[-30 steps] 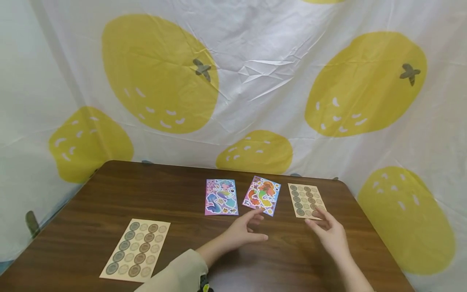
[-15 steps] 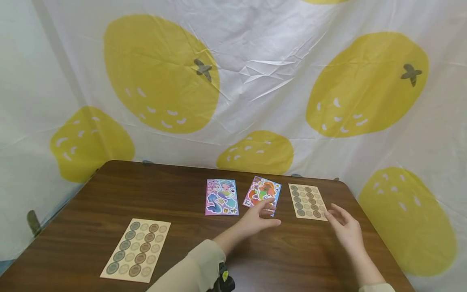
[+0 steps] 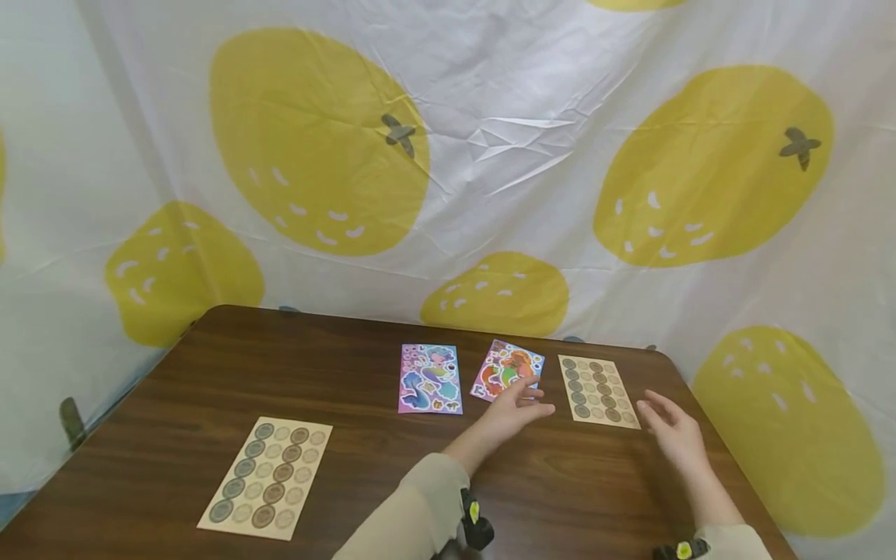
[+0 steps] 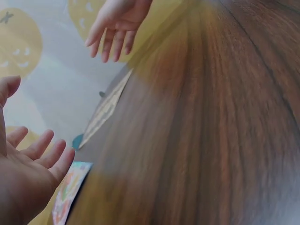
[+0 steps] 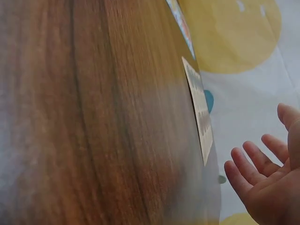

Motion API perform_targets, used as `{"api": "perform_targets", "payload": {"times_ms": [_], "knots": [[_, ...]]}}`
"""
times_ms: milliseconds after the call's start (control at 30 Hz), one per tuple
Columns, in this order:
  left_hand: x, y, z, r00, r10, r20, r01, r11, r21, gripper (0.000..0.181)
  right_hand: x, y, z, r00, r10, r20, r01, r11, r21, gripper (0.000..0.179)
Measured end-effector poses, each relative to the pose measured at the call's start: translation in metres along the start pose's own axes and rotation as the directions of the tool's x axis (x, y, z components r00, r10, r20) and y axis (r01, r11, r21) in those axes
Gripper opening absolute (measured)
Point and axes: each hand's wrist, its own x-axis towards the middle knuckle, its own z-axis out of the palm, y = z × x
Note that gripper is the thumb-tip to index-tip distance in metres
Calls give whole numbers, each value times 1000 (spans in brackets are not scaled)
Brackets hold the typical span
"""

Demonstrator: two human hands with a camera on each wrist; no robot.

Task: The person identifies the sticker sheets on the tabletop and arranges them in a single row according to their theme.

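Observation:
My left hand (image 3: 509,414) hovers with relaxed fingers, overlapping the lower edge of an orange-haired mermaid sticker sheet (image 3: 495,379) in the head view. Nothing is in its grasp. My right hand (image 3: 677,437) is held just right of a beige sheet of round stickers (image 3: 598,391), fingers loosely bent and holding nothing. In the right wrist view its palm (image 5: 276,192) faces the camera with the fingers spread. A blue-haired mermaid sticker sheet (image 3: 430,379) lies flat left of the orange-haired one. Another beige round-sticker sheet (image 3: 266,477) lies at the table's front left.
All the sheets lie on a dark wood-grain table (image 3: 329,373) with rounded back corners. A white curtain (image 3: 483,210) printed with yellow fruit hangs behind the table and along its sides. Black bands with small cameras (image 3: 477,523) sit at my wrists.
Both hands have moved to the right. My left hand has come up over the orange-haired mermaid sheet, and my right hand has left the beige sheet's corner. The sheets stay put on the table.

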Motion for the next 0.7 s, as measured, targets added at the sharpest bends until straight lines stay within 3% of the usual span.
{"api": "perform_targets", "payload": {"times_ms": [267,700], "knots": [[8,-11,19,999,-28,-33,29,999,30,66,10,11,5,999,18,39,-18,1000,5,62],[14,-11,41,993,-87,-74,86,996,-20,71,26,19,6,991,50,125,-50,999,-4,72]]}}
